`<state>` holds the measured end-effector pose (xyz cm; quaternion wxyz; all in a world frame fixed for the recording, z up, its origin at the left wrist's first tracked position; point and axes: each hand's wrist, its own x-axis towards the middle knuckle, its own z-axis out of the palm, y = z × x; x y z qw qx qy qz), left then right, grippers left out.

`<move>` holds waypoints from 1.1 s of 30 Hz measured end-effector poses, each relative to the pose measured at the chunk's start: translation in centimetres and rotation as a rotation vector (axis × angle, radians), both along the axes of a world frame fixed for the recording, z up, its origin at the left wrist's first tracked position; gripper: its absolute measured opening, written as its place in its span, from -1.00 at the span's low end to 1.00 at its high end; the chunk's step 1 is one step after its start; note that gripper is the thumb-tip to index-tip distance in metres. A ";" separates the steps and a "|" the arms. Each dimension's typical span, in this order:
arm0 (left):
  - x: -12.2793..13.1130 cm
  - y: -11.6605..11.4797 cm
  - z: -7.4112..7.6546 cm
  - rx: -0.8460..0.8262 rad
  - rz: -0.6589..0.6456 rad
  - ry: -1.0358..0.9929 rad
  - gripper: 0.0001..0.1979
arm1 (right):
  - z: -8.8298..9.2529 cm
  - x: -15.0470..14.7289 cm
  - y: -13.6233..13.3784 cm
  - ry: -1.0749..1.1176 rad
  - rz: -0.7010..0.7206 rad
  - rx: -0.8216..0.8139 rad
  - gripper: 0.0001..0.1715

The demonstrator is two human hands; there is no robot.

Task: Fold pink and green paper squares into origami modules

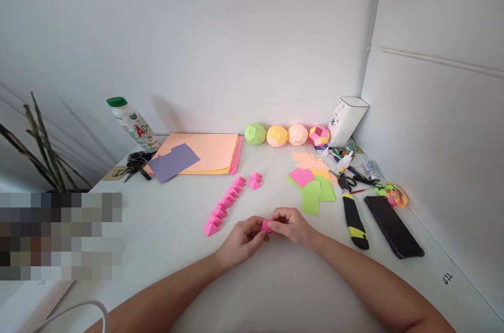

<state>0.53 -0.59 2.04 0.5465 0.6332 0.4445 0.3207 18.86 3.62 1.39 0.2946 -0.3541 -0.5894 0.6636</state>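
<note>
A small folded pink paper piece [266,226] is pinched between both hands, low over the white table. My left hand [242,239] grips its left side with thumb and fingers closed. From the other side my right hand [292,226] holds it, thumb on top; the fingers hide part of the paper. Beyond my left hand runs a slanting row of folded pink paper pieces [224,204], standing in small peaks. Two more pink folded pieces [255,180] sit apart, to the right of the row's far end.
Paper sheets [197,152] lie at the back, a purple card [173,162] on them. Several paper balls [276,136] line the wall. Paper scraps [311,196], scissors [346,182], a utility knife [355,222] and a phone [394,227] lie right. A bottle [134,123] stands back left.
</note>
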 end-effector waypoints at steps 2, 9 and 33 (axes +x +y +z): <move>0.1 0.1 0.0 -0.028 0.045 0.029 -0.78 | 0.0 0.0 -0.1 -0.019 -0.024 0.032 -0.73; 0.2 0.4 -0.5 0.007 0.073 -0.022 -0.76 | -0.2 -0.1 -0.4 -0.085 -0.055 0.135 -0.75; 0.5 0.7 -0.8 -0.003 0.133 -0.056 -0.67 | -1.1 -1.0 -0.9 -0.277 -0.127 0.315 -0.84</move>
